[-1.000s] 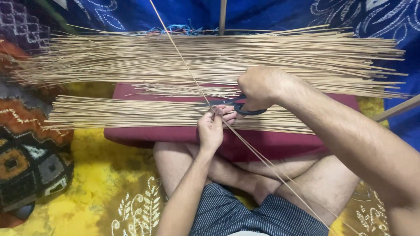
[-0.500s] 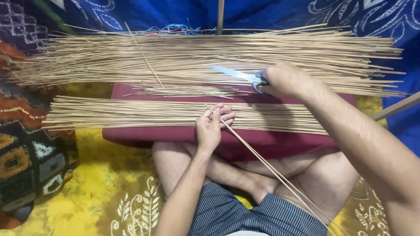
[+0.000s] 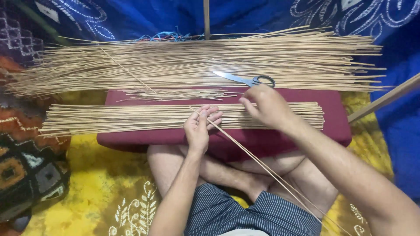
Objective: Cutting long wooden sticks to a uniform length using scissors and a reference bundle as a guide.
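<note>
- On the maroon cushion (image 3: 332, 114) we pinch one thin stick (image 3: 262, 164) in our left hand (image 3: 199, 126); its long axis slants back toward our lap.
- Our right hand (image 3: 269, 105) hovers released, nearer the scissors (image 3: 247, 79) just beyond it.

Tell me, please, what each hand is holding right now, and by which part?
The left hand pinches a thin stick at its upper end. The right hand holds nothing, hovering near the scissors lying on the sticks.
</note>
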